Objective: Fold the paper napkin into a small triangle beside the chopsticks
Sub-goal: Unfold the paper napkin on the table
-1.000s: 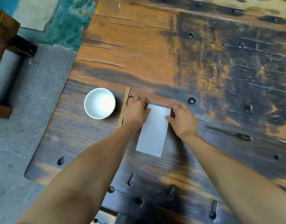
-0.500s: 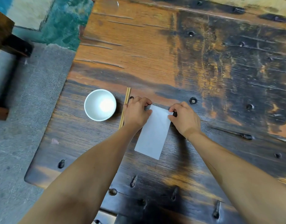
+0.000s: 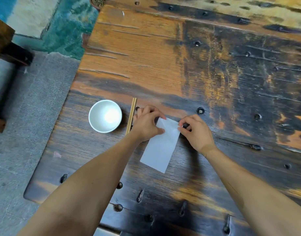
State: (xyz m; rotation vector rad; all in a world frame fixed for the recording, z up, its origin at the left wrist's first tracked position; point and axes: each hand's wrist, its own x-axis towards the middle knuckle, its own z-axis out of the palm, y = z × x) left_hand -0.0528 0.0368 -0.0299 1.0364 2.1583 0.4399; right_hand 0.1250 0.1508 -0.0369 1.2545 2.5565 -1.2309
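A white paper napkin, folded to a long rectangle, lies tilted on the dark wooden table. My left hand pinches its far left corner. My right hand pinches the far right corner, which is lifted and bent inward. A pair of wooden chopsticks lies just left of my left hand, partly hidden by it at the near end.
A white empty bowl stands left of the chopsticks. The table's left edge runs close to the bowl, with grey stone floor beyond. Metal studs dot the tabletop. A dark wooden bench stands at the far left.
My right hand has slid from the napkin's right edge up to its far right corner and lifted it inward. My left hand stays at the far left corner.
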